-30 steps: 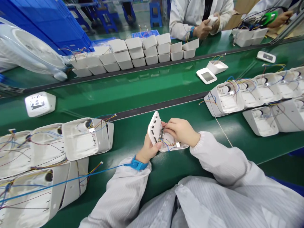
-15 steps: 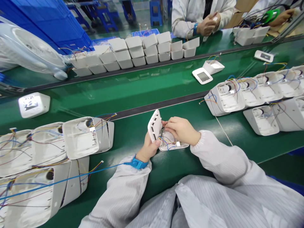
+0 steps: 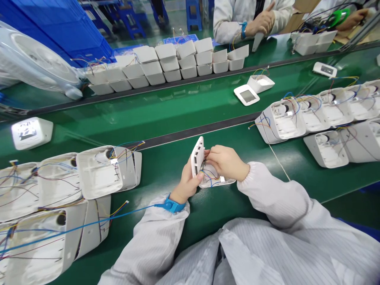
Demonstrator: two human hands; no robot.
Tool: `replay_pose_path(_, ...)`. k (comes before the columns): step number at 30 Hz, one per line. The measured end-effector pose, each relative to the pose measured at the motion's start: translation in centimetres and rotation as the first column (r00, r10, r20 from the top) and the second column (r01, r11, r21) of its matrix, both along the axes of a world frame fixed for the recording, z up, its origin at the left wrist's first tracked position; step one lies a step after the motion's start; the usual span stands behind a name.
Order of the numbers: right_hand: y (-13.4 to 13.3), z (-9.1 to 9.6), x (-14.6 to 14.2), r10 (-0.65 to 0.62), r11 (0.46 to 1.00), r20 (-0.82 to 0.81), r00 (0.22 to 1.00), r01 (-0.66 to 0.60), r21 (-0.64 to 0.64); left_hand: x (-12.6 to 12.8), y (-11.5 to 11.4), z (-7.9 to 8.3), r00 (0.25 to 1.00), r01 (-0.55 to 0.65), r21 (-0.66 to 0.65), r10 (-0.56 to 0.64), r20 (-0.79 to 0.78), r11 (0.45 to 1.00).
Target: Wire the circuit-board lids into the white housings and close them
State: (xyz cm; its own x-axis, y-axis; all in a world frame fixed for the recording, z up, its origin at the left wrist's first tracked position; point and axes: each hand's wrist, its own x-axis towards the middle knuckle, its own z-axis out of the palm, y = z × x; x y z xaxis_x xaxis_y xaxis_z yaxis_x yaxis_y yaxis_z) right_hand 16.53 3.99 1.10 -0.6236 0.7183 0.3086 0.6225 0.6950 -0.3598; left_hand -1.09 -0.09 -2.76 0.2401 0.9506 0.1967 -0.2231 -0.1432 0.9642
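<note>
My left hand (image 3: 187,181) grips a white plastic cover panel (image 3: 197,156) with dark slots along its edge, holding it tilted nearly upright. Beside it on the green bench rests a white housing (image 3: 218,183) with coloured wires and a small white connector (image 3: 222,179) inside. Fingers of my right hand (image 3: 225,160) are pinched together behind the panel, over the housing. What they pinch is hidden; thin wires run close by. A blue wrist strap (image 3: 171,204) with a cord is round my left wrist.
Open white housings with wires stand at left (image 3: 101,172) and right (image 3: 287,120). Beyond a dark rail, a conveyor belt (image 3: 142,114) carries a screen panel (image 3: 246,95) and a white unit (image 3: 32,133). Across it are stacked housings (image 3: 166,63), a fan (image 3: 41,59) and a co-worker's hands (image 3: 261,24).
My left hand has turned the panel more edge-on and slightly right. Units on the belt have shifted left. The co-worker's hands have moved, and a white part shows below them.
</note>
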Motion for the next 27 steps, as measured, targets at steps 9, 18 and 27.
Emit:
replay_pose_path(9, -0.2, -0.2, -0.3, -0.028, 0.998, 0.119, 0.993, 0.022, 0.052, -0.2, 0.1, 0.1, 0.998, 0.032, 0.041, -0.030, -0.052, 0.999)
replay_pose_path(18, -1.1, 3.1, 0.3, 0.077, 0.930, -0.209, 0.975, -0.146, -0.338, -0.4, 0.4, 0.0, 0.995, 0.074, 0.021, -0.076, 0.060, 0.997)
replay_pose_path(27, 0.7, 3.7, 2.6, 0.178, 0.701, -0.304, 0.936, -0.337, -0.629, -0.6, 0.6, 0.1, 0.995, 0.093, 0.008, -0.093, 0.047, 0.996)
